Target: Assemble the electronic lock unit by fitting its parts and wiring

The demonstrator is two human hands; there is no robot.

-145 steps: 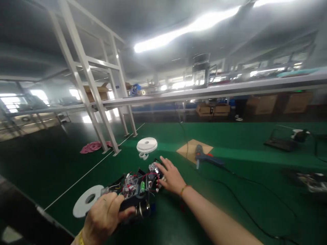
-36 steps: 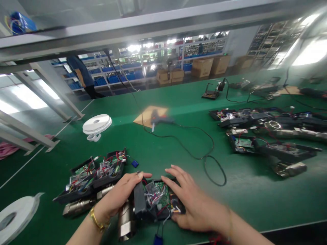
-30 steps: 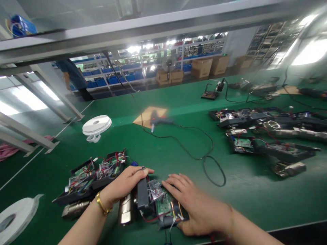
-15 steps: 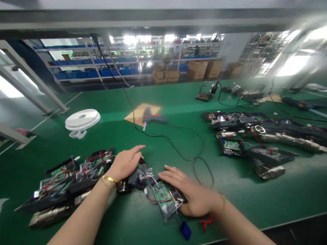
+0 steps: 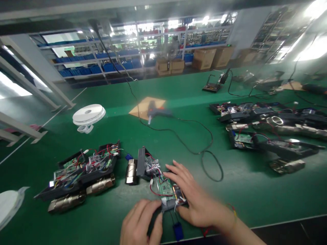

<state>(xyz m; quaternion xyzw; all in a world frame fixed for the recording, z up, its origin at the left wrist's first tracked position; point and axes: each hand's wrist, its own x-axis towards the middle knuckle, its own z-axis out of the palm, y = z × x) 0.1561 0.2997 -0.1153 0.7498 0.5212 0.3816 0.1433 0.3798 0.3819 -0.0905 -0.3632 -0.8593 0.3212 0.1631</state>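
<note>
Left hand point(image 5: 141, 223) nearer, module point(image 5: 153, 173) wiring exposed

Open black housing point(image 5: 141, 162): long, narrow, flat on green mat point(image 5: 245, 194), at 6 o'clock of view. Long axis runs 11 to 5 o'clock. Cover off, inner parts face up.
Green circuit board point(image 5: 165, 187) in near half, partly under right hand point(image 5: 195, 202).
Clear plastic block point(image 5: 150, 165) with red and white wires in far half.
Metal cylinder point(image 5: 131, 171) on its side, touching far end at 9 o'clock.
Grey near end touched by left hand point(image 5: 141, 221).
Small blue plug point(image 5: 178, 231) on dark leads, at 6 o'clock of near end.
</note>
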